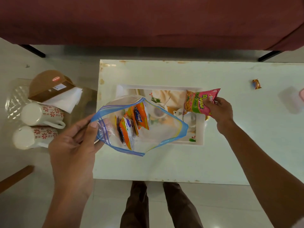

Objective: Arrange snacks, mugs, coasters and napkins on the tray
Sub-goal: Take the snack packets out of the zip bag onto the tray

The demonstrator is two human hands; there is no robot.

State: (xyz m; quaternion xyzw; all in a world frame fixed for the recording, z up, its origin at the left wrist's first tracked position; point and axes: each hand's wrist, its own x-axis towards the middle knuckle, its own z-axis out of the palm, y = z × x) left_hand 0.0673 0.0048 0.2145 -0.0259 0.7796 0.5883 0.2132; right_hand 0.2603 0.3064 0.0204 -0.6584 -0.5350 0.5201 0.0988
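Note:
My left hand [74, 142] grips the blue-edged rim of a clear zip bag [156, 135], held open above the white tray [199, 129]. Inside the bag lie orange snack packets [139, 116]. My right hand [218, 109] holds a pink and green snack packet [199, 102] over the tray's right end. The tray, with a printed picture on its floor, lies on the white table [230, 153]. Two white mugs with red flowers [41, 114] lie on their sides at the left, beside white napkins [65, 99].
A brown box with a round lid [49, 84] and a clear plastic wrap [14, 99] sit on the low glass stand at the left. A small wrapped sweet [256, 83] lies on the table's far right. A dark red sofa [148, 22] stands behind the table.

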